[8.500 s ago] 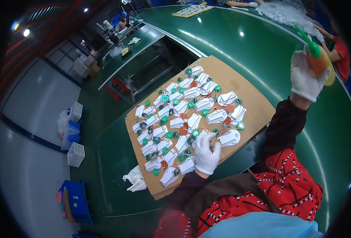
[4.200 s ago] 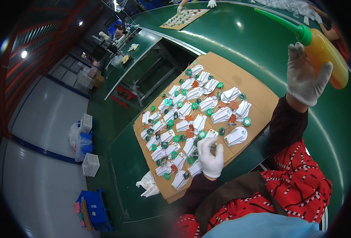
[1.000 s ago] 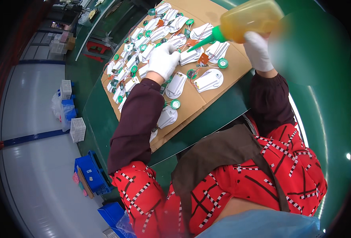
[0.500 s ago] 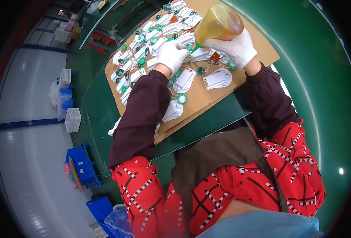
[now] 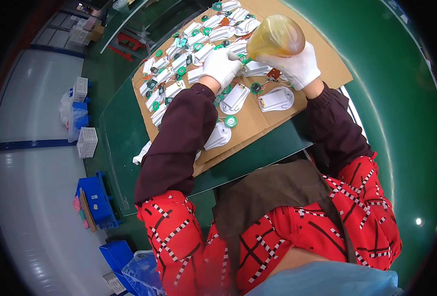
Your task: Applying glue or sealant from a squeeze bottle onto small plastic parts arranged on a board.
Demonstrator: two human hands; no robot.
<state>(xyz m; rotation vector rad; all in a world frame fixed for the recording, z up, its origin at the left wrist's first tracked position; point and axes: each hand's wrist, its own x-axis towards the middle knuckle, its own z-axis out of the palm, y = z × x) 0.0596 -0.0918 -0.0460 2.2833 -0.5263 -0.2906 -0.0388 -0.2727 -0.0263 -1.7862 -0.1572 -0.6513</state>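
My right hand (image 5: 297, 68), in a white glove, is wrapped round a squeeze bottle (image 5: 276, 35) of yellowish liquid. The bottle is tipped with its base up and its green nozzle pointing down among the parts, mostly hidden. Close to the nozzle, my gloved left hand (image 5: 221, 66) has its fingers pinched together; whatever they hold is out of sight. Under and around both hands lie white plastic housings (image 5: 235, 97) with thin wires and round green-rimmed discs (image 5: 231, 121). A reddish-brown circuit board (image 5: 274, 74) lies below the bottle.
A brown cardboard sheet (image 5: 250, 129) carries the rows of parts on a green table (image 5: 277, 145). A white crumpled cloth (image 5: 141, 154) rests at its left edge. Blue bins (image 5: 96, 200) and white baskets (image 5: 87, 142) stand on the floor at left.
The bottle has tipped steeper, its base turned more toward me, and its nozzle shows less. My left hand stays pinched near it. The whole view has shifted slightly.
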